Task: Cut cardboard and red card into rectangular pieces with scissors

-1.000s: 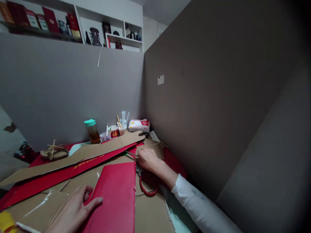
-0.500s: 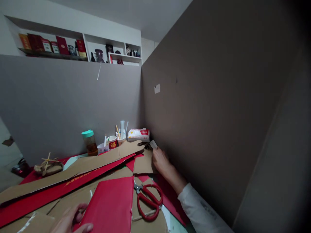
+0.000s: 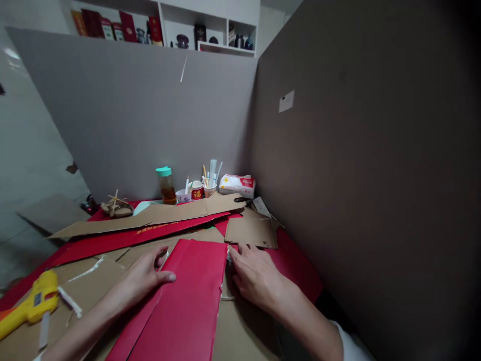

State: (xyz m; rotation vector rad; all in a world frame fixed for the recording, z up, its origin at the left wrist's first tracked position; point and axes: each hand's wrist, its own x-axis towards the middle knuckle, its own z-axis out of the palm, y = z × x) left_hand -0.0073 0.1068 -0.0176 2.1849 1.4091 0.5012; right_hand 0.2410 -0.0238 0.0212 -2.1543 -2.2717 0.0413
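Note:
A red-covered cardboard piece point(image 3: 188, 301) lies lengthwise in front of me, with a fold along its left side and a rough right edge. My left hand point(image 3: 145, 276) grips its left edge, thumb resting on top and fingers curled beside it. At the upper right corner, my right hand point(image 3: 257, 276) is closed, fingertips against the edge. A small greyish bit point(image 3: 230, 256) shows by those fingertips; I cannot make out what it is. The red-handled scissors are not visible now. Brown cardboard point(image 3: 240, 331) lies underneath.
A yellow glue gun point(image 3: 37, 301) lies at the left. Long cardboard strips point(image 3: 180, 213) cross behind the red piece. Farther back stand a teal-lidded bottle point(image 3: 167, 188), cups of pens point(image 3: 197, 190) and a tissue pack point(image 3: 237, 185). A grey partition point(image 3: 338, 175) rises at the right.
My right hand has come back from the white object near the right partition to the red piece's right edge. My left hand now lies farther forward along the piece. The view has shifted.

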